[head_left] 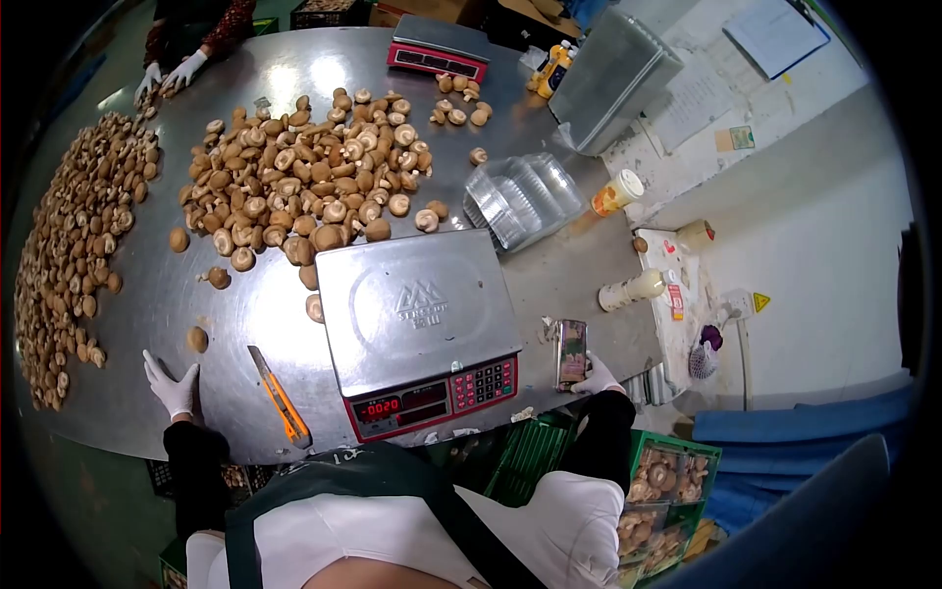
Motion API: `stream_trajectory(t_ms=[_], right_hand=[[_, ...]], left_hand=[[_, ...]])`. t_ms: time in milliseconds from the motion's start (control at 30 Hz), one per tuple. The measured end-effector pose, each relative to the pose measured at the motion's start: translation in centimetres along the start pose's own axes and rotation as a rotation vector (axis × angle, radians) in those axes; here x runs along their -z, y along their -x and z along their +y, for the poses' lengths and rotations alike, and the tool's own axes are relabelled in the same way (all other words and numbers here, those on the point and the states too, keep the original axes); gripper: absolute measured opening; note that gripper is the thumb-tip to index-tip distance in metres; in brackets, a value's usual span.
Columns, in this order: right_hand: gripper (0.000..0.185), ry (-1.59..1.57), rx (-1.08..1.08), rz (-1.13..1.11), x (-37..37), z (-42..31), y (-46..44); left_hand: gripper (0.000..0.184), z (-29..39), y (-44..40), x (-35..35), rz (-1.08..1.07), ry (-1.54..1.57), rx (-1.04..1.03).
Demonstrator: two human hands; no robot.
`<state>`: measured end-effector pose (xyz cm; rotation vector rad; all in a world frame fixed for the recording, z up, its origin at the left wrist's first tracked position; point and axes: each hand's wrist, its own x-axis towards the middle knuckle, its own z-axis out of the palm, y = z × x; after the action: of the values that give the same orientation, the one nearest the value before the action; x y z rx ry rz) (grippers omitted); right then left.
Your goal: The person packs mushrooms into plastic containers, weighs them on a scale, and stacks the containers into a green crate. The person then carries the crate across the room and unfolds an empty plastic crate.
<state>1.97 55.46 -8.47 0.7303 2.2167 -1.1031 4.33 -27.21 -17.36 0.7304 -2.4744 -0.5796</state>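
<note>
My left hand (174,385), in a white glove, rests at the table's near edge with fingers spread, holding nothing. A lone shiitake mushroom (197,340) lies just beyond it, and an orange utility knife (280,398) is to its right. My right hand (598,376), also gloved, grips a phone (570,354) by its lower right side; some fingers are hidden. Between my hands stands a weighing scale (417,314) with a bare metal plate, its red display reading about -0020. Behind the scale spreads a loose pile of shiitake mushrooms (304,177).
Another mushroom heap (83,236) covers the left side, near a co-worker's gloved hands (182,74). Clear plastic trays (525,201), a paper cup (617,192) and a bottle (633,290) stand right. A second scale (440,47) sits far back. Green crates (672,471) are below.
</note>
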Motion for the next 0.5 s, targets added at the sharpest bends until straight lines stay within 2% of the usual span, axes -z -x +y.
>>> stream_trajectory(t_ms=[267, 500], right_hand=[[0.099, 0.071, 0.057, 0.032, 0.4, 3.0, -2.3], [0.095, 0.042, 0.023, 0.014, 0.1, 0.6, -0.5]], left_hand=[[0.106, -0.7, 0.1, -0.8, 0.034, -0.036, -0.033], [0.106, -0.6, 0.1, -0.8, 0.055, -0.044, -0.038]])
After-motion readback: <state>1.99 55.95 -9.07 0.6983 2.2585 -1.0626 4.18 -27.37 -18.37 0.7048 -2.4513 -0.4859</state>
